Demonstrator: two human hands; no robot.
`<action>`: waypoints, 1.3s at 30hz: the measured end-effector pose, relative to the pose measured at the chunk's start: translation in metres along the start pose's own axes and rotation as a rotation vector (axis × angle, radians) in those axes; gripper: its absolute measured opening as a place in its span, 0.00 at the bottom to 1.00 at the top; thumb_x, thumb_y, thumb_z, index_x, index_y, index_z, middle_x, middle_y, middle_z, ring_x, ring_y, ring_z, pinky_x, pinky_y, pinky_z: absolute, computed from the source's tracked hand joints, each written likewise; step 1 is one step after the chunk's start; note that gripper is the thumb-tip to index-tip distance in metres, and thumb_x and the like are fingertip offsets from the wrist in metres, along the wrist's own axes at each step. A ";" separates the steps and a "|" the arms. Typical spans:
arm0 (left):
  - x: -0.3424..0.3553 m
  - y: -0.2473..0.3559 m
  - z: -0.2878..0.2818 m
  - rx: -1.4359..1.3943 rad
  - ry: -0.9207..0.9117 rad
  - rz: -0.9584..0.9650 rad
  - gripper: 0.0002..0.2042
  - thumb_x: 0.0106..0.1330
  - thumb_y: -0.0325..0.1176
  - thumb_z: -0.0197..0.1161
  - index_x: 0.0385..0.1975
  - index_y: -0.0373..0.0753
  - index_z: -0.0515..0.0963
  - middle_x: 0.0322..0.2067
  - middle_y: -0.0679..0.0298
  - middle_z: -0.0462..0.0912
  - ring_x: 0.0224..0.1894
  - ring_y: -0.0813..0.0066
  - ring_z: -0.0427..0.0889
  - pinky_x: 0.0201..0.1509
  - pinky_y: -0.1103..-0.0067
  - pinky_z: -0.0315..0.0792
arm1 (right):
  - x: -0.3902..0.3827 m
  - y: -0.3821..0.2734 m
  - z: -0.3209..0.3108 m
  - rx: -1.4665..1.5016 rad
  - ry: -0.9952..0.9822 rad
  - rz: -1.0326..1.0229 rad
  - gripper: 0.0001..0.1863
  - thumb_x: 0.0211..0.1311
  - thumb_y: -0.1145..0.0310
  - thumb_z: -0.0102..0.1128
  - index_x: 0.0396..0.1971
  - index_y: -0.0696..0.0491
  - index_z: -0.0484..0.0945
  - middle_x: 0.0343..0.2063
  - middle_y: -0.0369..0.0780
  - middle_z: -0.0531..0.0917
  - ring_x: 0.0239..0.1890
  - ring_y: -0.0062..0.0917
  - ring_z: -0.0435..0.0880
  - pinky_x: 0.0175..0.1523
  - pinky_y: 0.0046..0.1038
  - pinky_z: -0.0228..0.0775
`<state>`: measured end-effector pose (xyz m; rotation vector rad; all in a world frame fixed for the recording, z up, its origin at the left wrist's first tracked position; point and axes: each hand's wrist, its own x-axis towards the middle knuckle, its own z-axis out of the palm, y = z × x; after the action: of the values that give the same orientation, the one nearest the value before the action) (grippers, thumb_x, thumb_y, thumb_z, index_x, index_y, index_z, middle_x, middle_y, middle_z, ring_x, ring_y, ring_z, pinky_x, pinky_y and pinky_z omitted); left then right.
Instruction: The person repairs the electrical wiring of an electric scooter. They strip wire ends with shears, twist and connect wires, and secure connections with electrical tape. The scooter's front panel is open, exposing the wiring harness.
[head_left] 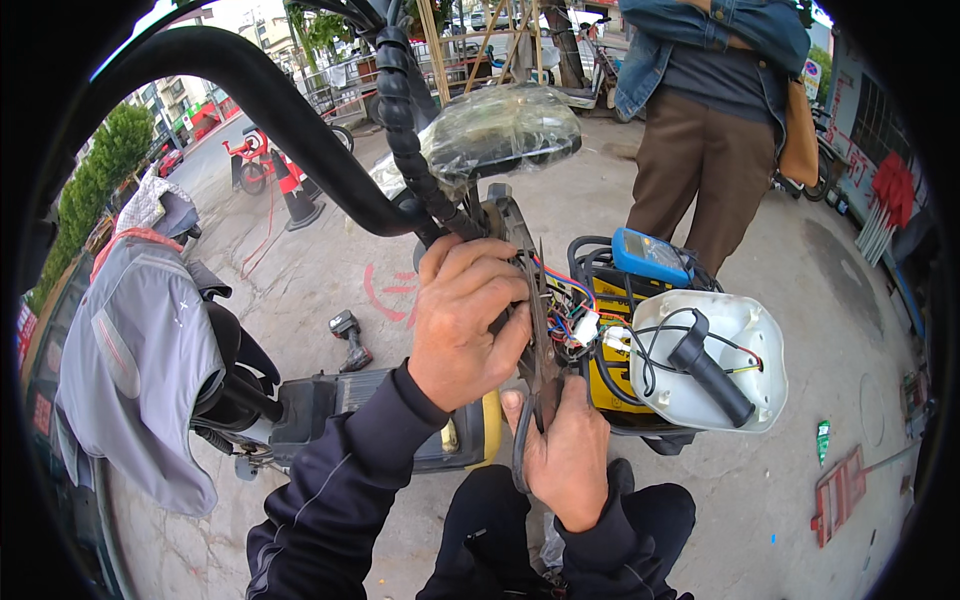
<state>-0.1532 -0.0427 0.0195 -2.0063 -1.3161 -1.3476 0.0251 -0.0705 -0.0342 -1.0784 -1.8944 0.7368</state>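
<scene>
My right hand [570,462] grips a pair of dark metal scissors [545,375], their points upward and one loop handle showing beside my thumb. Just left of the blades my left hand [470,318] is closed, fingers curled toward the steering column of an electric scooter; what they pinch is hidden. Right of the blades are thin coloured wires [570,300] with a white connector [586,328]. A white plastic shell [765,400] lies open side up farther right, holding a black handlebar grip [715,380] with a cable.
A blue multimeter [650,255] rests on a black-and-yellow case [607,385] behind the shell. Black handlebar tubing [250,85] arches overhead at left. A cordless drill [350,340] stands on the ground. One person [700,130] stands close ahead; a grey jacket [140,350] drapes the seat.
</scene>
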 end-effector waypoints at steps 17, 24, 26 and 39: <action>0.000 0.000 -0.001 0.026 -0.027 0.012 0.06 0.54 0.23 0.71 0.32 0.37 0.84 0.36 0.62 0.86 0.56 0.57 0.84 0.69 0.54 0.65 | 0.000 0.007 0.005 -0.010 0.008 -0.043 0.33 0.73 0.47 0.69 0.47 0.67 0.72 0.26 0.55 0.83 0.30 0.57 0.86 0.36 0.48 0.77; 0.001 0.002 -0.001 0.054 -0.021 0.035 0.08 0.54 0.23 0.71 0.34 0.37 0.82 0.38 0.61 0.86 0.56 0.57 0.84 0.69 0.54 0.65 | 0.001 0.004 0.000 0.013 -0.019 0.014 0.31 0.70 0.48 0.72 0.44 0.65 0.73 0.22 0.53 0.81 0.27 0.53 0.86 0.34 0.46 0.76; 0.001 0.002 -0.001 0.052 -0.027 0.033 0.08 0.54 0.23 0.71 0.34 0.37 0.82 0.38 0.61 0.86 0.56 0.57 0.84 0.69 0.54 0.65 | 0.001 0.003 -0.001 0.003 -0.015 0.025 0.30 0.68 0.49 0.74 0.42 0.65 0.74 0.21 0.52 0.81 0.25 0.52 0.85 0.33 0.45 0.75; 0.004 0.003 -0.002 0.047 -0.034 0.037 0.08 0.54 0.22 0.70 0.33 0.37 0.81 0.37 0.61 0.85 0.55 0.55 0.83 0.68 0.56 0.65 | 0.003 0.005 -0.003 0.058 -0.030 -0.003 0.22 0.68 0.58 0.71 0.38 0.63 0.73 0.20 0.52 0.80 0.26 0.54 0.84 0.35 0.47 0.74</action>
<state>-0.1512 -0.0440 0.0241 -2.0209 -1.3062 -1.2594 0.0291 -0.0656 -0.0353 -1.0335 -1.8879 0.8047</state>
